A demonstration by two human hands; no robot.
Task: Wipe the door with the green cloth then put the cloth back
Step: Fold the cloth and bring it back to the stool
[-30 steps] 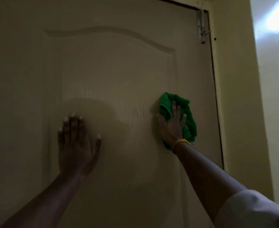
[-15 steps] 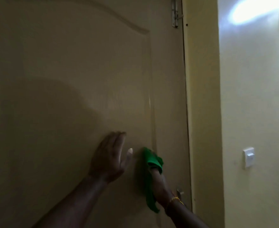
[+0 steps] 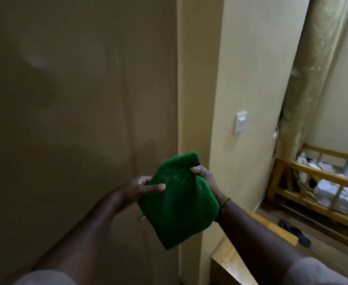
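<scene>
The beige panelled door [image 3: 76, 99] fills the left half of the head view, dim and in shadow. In front of its right edge hangs the green cloth [image 3: 179, 204], folded and held away from the door's surface. My left hand [image 3: 142, 190] pinches the cloth's left side with the thumb across its front. My right hand [image 3: 205, 178] grips its upper right edge, a beaded bracelet on that wrist. A small metal part of the door handle [image 3: 142, 218] pokes out just under the cloth's left corner.
The yellow door frame [image 3: 197, 99] and a wall with a white light switch [image 3: 240, 121] stand right of the door. Below right is a wooden table top [image 3: 230, 262]. Further right stand a wooden rack [image 3: 321, 177] with bags and a blue-lidded jar, a rolled mat and a sandal on the floor.
Both hands have come off the door. The cloth, pressed to the door by my right hand before, is now held between both hands. The view has swung right and down.
</scene>
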